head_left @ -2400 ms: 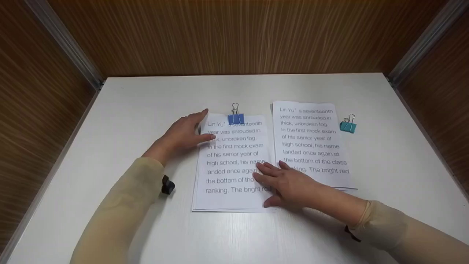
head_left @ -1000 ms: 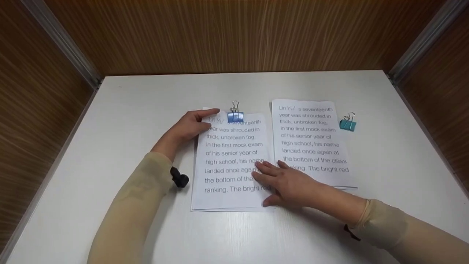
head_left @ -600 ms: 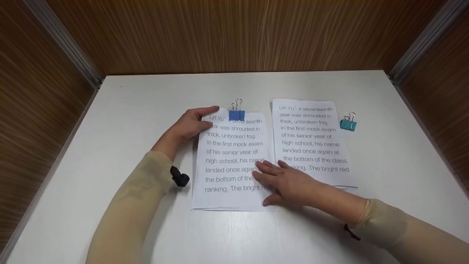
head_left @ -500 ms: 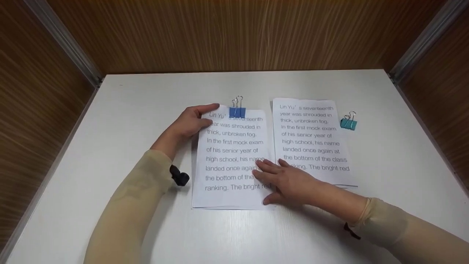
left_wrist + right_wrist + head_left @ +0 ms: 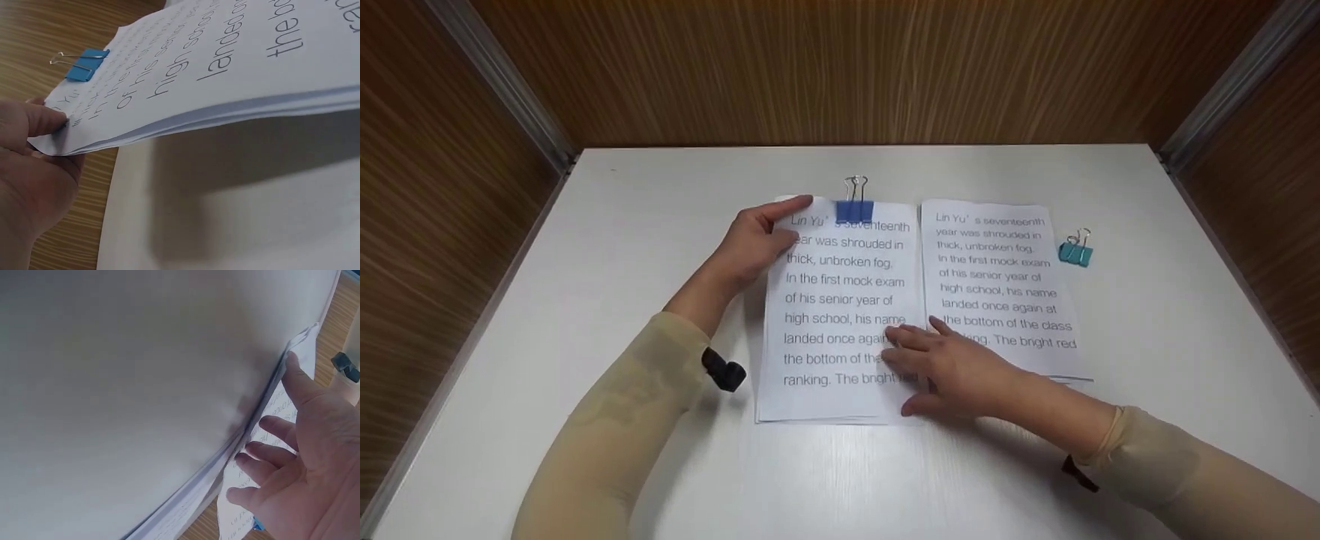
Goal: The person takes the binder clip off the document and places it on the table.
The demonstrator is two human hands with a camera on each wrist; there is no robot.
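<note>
In the head view, a stack of printed sheets (image 5: 840,315) has a blue binder clip (image 5: 855,211) on its top edge, wire handles pointing away. My left hand (image 5: 754,240) pinches the stack's top left corner, thumb on the print and fingers underneath. The left wrist view shows that end of the stack (image 5: 185,73) raised, with a shadow below. My right hand (image 5: 960,371) rests with spread fingers on the stack's lower right part, and its wrist lies over the bottom of a second stack (image 5: 994,285).
A teal binder clip (image 5: 1076,253) lies right of the second stack, apart from it. Both stacks are on a white table (image 5: 660,187), with wood-grain panels (image 5: 855,75) behind and at the sides. A small black device (image 5: 725,371) sits at the left wrist.
My left hand moved onto the top left corner, took hold of it and raised it; the stack's top end and blue clip rose with it. My right hand stayed almost still.
</note>
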